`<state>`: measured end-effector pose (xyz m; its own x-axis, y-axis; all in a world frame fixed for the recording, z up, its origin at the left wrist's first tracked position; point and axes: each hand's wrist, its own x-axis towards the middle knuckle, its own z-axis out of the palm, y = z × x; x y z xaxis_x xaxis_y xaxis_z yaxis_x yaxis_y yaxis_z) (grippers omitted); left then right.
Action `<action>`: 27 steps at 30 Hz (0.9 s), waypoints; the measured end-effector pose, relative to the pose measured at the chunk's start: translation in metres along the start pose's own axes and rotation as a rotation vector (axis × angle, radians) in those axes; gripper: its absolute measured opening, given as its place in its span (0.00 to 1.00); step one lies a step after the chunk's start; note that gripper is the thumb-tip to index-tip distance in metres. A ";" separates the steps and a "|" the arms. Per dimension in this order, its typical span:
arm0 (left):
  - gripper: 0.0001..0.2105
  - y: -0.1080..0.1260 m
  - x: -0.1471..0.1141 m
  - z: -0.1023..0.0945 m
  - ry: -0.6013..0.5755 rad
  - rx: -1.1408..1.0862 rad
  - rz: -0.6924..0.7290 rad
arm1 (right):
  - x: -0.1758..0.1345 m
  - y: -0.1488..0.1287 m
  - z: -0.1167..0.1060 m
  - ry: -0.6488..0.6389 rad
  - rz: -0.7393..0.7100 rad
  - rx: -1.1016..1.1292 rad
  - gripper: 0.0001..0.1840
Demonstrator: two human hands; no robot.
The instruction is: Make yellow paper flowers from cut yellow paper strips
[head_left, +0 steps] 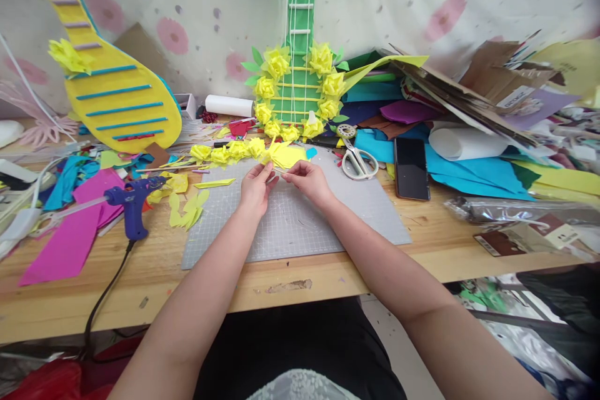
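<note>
Over the grey cutting mat (375, 219), my left hand (255, 190) is closed, its thumb and fingers pinching a yellow paper petal piece (272, 154). My right hand (308, 181) sits just beside it with thumb and index finger pressed together. Something thin and pale shows between the two hands, too small to name. Behind the fingers lie yellow paper sheets (291, 155), and a row of finished yellow paper flowers (237, 150) runs off to the left. A folded yellow strip (214, 184) and loose yellow petals (190, 209) rest left of my left hand.
A blue glue gun (135, 206) with a cord stands left. Scissors (359, 162) and a phone (411, 169) lie right. Against the wall lean a green paper guitar (294, 94) with yellow flowers and a yellow lute shape (117, 97). Blue paper (473, 172) and cardboard crowd the right.
</note>
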<state>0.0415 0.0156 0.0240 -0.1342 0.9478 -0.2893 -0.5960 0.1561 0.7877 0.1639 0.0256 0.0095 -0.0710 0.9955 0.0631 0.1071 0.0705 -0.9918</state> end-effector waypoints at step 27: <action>0.09 0.000 0.002 -0.002 0.056 -0.038 0.032 | -0.010 -0.009 0.004 -0.017 -0.169 -0.391 0.11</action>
<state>0.0398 0.0172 0.0228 -0.1969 0.9350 -0.2950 -0.6202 0.1142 0.7761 0.1598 0.0147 0.0170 -0.1359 0.9669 0.2161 0.4600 0.2548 -0.8506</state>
